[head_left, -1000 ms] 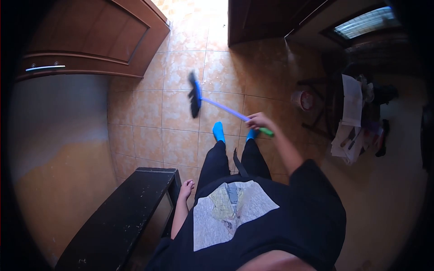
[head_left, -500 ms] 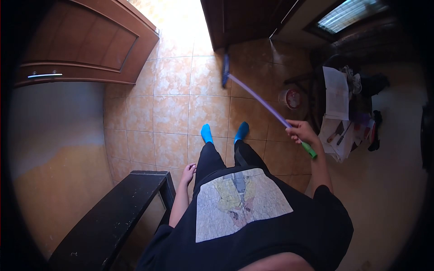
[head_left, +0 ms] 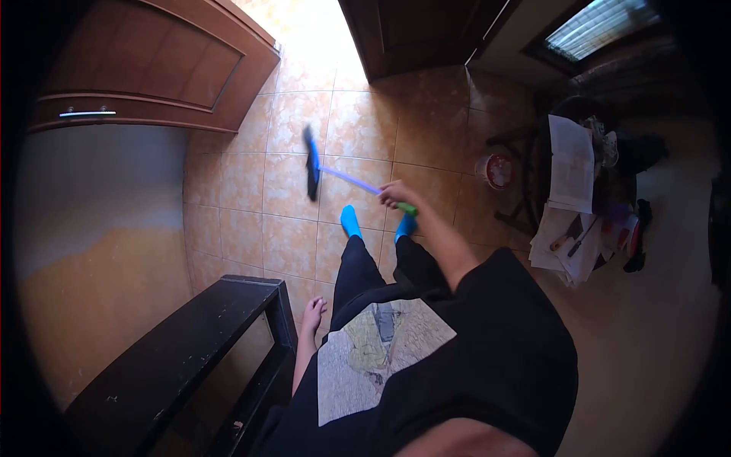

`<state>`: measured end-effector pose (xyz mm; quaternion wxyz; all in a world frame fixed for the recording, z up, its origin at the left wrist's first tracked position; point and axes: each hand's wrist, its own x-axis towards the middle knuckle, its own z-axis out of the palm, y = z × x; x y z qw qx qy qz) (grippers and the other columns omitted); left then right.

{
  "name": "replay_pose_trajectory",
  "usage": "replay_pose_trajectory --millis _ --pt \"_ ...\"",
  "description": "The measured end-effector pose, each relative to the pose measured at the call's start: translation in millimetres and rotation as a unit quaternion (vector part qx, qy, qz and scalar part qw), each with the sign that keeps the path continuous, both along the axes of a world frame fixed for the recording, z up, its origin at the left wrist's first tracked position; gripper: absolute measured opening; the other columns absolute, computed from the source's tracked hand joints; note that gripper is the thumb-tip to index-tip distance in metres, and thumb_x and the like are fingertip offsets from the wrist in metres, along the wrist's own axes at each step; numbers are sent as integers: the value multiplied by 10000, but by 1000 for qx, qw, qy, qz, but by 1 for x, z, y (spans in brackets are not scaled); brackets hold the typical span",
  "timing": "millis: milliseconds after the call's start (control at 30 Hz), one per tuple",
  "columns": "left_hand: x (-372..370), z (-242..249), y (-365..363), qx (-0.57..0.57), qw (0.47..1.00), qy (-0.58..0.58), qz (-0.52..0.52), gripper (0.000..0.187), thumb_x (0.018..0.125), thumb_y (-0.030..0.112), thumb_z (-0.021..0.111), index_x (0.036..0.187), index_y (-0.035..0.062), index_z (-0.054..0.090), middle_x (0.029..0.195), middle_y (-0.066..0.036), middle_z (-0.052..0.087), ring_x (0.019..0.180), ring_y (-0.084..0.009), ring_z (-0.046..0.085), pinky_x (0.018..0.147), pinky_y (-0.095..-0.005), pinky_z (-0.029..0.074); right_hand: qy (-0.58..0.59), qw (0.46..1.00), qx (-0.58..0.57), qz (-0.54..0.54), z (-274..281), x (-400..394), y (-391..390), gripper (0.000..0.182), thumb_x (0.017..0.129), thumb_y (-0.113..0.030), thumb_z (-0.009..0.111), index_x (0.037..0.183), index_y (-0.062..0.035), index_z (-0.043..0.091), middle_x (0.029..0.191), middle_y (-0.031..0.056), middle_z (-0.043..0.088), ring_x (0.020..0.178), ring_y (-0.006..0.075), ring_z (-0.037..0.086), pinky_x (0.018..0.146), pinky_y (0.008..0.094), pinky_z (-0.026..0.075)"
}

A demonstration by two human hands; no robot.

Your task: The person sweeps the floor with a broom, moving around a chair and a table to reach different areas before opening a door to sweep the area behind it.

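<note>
Nearest you, your left hand [head_left: 314,311] hangs at your side, released, its fingers loosely curled, close to the corner of the black shelf [head_left: 199,324]. That shelf's edge bounds the room on your left side. Farther forward, your right hand [head_left: 394,195] is clenched around the purple handle of the broom [head_left: 348,178], just above its green end, near your right foot [head_left: 406,226]. Your left foot [head_left: 350,221] stands beside it, between the shelf and the handle.

The broom is in front of you, its head [head_left: 313,169] ahead and slightly left of your left foot. The handle slants forward and left from your grip. The head's long axis runs roughly fore and aft, across the handle's line, with the blue block toward your hand and the dark bristles facing left. The head is blurred, and you cannot tell whether it touches the floor.

Open floor [head_left: 293,247] lies around the head, reaching left to the wall [head_left: 114,251] and right to the tub [head_left: 496,171] and the dark chair legs beside it. Papers [head_left: 569,179] lie over the furniture there. The floor is glossy, mottled orange tile. Beyond it, a brown door [head_left: 164,61] stands left of the bright doorway, a dark door [head_left: 426,34] right of it, and a window [head_left: 598,29] farther right.
</note>
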<state>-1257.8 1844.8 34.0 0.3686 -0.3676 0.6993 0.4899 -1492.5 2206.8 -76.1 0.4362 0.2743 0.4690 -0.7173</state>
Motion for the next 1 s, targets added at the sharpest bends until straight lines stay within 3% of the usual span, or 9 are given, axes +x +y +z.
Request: replay_pose_trajectory --millis 100,233,267,300,400,533,667,767,1000 --pt "42 -16 -12 14 1000 2 27 300 811 181 440 1044 -9 437 886 -96 530 805 -140 514 680 -243 428 -52 998 -19 -24 23 -9 103 165 711 -43 526 871 -32 489 593 23 474 391 30 367 308 149 292" --pt "59 -4 -1 58 998 -9 -32 274 802 188 453 991 -9 480 825 -83 541 738 -133 511 645 -242 419 -11 998 3 -60 32 -15 227 167 718 -29 499 881 -13 465 639 50 492 440 29 392 329 139 289" --pt "62 -23 -6 92 994 -25 -45 263 799 190 459 966 -10 496 822 -87 544 733 -135 511 644 -246 417 -10 998 7 -61 41 -12 236 167 718 -29 499 881 -13 465 639 50 492 440 29 392 329 139 289" --pt "126 -142 -76 125 990 -41 -57 254 795 192 465 940 -10 512 818 -90 546 727 -137 510 643 -250 416 5 992 88 -90 59 -8 241 198 715 -28 509 908 -7 471 637 52 491 437 31 393 329 142 287" --pt "29 -47 -16 -22 981 -37 -191 265 801 190 456 968 -13 492 845 -101 546 743 -139 515 653 -250 419 47 972 174 -150 86 22 248 271 712 -32 524 975 3 471 634 49 487 427 33 392 329 145 285" --pt "-20 -50 -13 37 999 15 7 290 812 185 441 1028 -8 445 900 -93 529 801 -151 518 699 -249 425 62 967 172 -178 176 81 229 348 715 -58 539 1050 -2 464 612 24 482 430 43 404 335 156 310" --pt "-57 -23 11 33 997 58 -39 300 811 186 446 1037 -13 441 943 -105 522 851 -159 512 727 -251 417 31 983 146 -102 240 114 203 383 717 -67 547 1082 -8 445 613 14 475 434 35 396 329 153 309" --pt "-74 7 39 23 997 51 -52 304 812 182 446 1048 -10 436 959 -106 516 881 -158 501 747 -250 405 -5 998 36 44 232 114 166 380 721 -78 550 1083 -16 450 603 3 469 427 34 384 327 152 306" --pt "-55 19 51 41 994 21 -97 298 816 160 438 1066 0 425 989 -114 502 896 -162 494 763 -242 392 22 956 -7 292 70 139 2 246 664 -62 570 907 -20 572 536 25 512 399 79 442 353 213 368"
